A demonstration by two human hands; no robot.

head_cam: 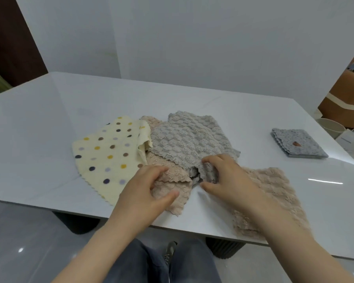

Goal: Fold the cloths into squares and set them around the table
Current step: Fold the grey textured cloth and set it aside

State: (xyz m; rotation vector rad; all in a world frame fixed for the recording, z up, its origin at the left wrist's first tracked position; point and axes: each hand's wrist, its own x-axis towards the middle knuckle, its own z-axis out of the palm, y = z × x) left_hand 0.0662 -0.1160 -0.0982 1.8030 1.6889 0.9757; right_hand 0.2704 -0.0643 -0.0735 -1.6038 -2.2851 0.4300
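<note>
Several unfolded cloths lie in a loose pile on the white table (49, 123). A cream dotted cloth (106, 154) is at the left, and a grey textured cloth (188, 139) lies on top in the middle. A beige textured cloth (176, 188) sits under the grey one, near the front edge. My left hand (145, 190) pinches this beige cloth between thumb and fingers. My right hand (227, 176) grips the near corner of the grey cloth. A second beige cloth (274, 193) lies flat under my right forearm. A folded grey-blue square cloth (298, 145) rests at the right edge.
A cardboard box (343, 99), a pale bucket (331, 127) and a white paper bag (349, 137) stand on the floor beyond the table's right side. Dark ribbed table legs (225, 248) show below the front edge, with my legs and a shoe between them.
</note>
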